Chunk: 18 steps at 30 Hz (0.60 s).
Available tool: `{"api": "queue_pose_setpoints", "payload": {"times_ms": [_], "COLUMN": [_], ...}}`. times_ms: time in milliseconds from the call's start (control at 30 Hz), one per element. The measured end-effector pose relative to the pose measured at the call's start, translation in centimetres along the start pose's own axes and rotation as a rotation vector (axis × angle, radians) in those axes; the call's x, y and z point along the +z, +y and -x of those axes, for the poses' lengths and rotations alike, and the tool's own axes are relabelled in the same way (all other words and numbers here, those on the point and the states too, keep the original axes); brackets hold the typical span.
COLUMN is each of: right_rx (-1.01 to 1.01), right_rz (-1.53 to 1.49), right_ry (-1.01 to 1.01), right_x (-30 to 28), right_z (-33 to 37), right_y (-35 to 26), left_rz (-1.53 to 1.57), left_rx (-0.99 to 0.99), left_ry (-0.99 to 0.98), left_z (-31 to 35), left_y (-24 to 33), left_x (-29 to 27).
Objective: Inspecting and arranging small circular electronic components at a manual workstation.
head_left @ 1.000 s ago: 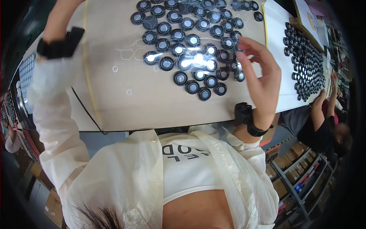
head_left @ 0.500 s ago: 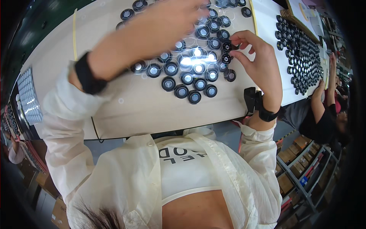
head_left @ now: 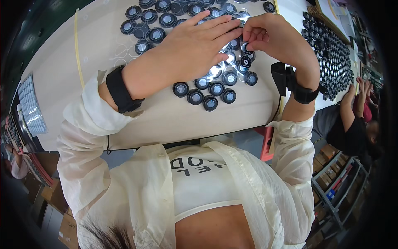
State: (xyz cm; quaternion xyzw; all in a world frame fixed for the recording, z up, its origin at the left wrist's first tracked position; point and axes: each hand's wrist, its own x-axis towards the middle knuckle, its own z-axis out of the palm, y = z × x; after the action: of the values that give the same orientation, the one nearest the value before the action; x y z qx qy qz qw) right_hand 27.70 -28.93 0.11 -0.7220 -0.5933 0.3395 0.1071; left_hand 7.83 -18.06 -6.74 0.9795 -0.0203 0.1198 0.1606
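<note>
Many round black pieces (head_left: 209,103) with pale grey centres lie close together on the table. A clear film with ring outlines (head_left: 124,53) spreads across part of them. My left hand (head_left: 195,50) lies palm down over the film and pieces, its fingers stretched and slightly apart. At the right edge of the cluster my right hand (head_left: 269,37) has its fingers curled, thumb and fingertips drawn together. What they pinch is too small to make out. Just below those fingertips sits a black piece with a white mark (head_left: 245,62).
The beige table (head_left: 166,128) has yellow tape lines (head_left: 77,50) at left and right. A sheet of pale round parts (head_left: 32,103) lies at the far left. On the right, more black pieces (head_left: 331,62) cover a white surface, beside another person's arm (head_left: 348,108).
My left hand has come down nearer me from the far side and settled over the film. My right hand has shifted up and right slightly, its fingers curling closed.
</note>
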Motion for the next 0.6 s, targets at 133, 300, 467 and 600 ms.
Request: {"api": "queue_pose_setpoints", "payload": {"times_ms": [133, 300, 467, 600], "right_rx": [-0.015, -0.113, -0.266, -0.384], "right_rz": [-0.024, 0.042, -0.057, -0.206], "right_ry": [0.009, 0.062, 0.084, 0.181], "right_x": [0.1, 0.1, -1.1, -1.4], "right_z": [0.3, 0.9, 4.2, 6.6], "right_y": [-0.2, -1.0, -4.4, -5.2], "left_rz": [-0.016, 0.009, 0.042, 0.169], "left_rx": [0.009, -0.001, 0.022, 0.054], "left_ry": [-0.013, 0.015, 0.017, 0.147], "left_z": [0.1, 0.2, -0.5, -0.8], "left_y": [0.0, 0.0, 0.3, 1.1], "left_x": [-0.1, 0.1, -0.8, -3.6]}}
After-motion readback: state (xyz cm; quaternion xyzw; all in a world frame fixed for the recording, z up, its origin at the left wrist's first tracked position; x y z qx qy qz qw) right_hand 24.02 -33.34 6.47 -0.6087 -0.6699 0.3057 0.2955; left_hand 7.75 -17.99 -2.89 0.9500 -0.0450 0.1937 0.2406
